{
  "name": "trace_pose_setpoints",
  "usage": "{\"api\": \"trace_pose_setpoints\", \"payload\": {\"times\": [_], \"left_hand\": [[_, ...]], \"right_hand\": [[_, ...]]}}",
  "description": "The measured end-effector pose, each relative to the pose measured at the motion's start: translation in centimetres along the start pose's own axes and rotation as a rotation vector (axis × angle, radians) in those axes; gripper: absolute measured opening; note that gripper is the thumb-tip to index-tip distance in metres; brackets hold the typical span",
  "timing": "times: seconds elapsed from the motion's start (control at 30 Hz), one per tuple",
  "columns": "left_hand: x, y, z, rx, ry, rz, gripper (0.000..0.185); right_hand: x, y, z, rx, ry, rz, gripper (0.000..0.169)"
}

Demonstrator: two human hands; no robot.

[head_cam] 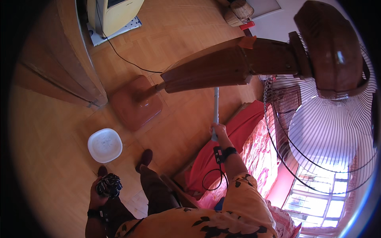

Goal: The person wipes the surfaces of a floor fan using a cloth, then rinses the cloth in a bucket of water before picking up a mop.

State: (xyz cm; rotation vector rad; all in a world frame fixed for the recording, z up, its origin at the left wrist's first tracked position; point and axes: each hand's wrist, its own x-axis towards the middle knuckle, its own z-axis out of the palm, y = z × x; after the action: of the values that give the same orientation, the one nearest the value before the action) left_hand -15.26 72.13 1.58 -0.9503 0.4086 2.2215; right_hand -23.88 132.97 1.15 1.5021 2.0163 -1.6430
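Note:
My left hand [96, 193] is closed around a crumpled dark patterned cloth [109, 186], held low at the left beside my leg. Gripped in my right hand [219, 130] is a light grey pole [216, 107], whose far end passes out of sight behind a pedestal fan's brown column [208, 70]. Above my left hand, a white rounded-square basin [105, 145] stands on the floor with whitish speckles or suds inside. The fan's square base [135, 104] rests on the floor, and its wire cage [327, 128] fills the right side.
A brown wooden door or panel [68, 59] stands at the left. A cream appliance [119, 17] sits on a dotted mat [131, 26], with a black cable [125, 60] trailing towards the fan. At right is a bed with a red cover [205, 166]; wicker baskets [241, 11] lie beyond.

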Motion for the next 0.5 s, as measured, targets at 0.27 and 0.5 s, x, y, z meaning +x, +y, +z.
{"api": "trace_pose_setpoints", "payload": {"times": [0.27,0.5], "left_hand": [[-1.5,0.6,-7.7,-0.005,0.274,0.218,0.039],[-0.5,2.8,-8.6,0.031,0.176,0.084,0.036]], "right_hand": [[14.5,-7.0,3.7,-0.063,0.066,0.026,0.011],[13.1,2.6,5.7,-0.415,0.054,0.044,0.036]]}}
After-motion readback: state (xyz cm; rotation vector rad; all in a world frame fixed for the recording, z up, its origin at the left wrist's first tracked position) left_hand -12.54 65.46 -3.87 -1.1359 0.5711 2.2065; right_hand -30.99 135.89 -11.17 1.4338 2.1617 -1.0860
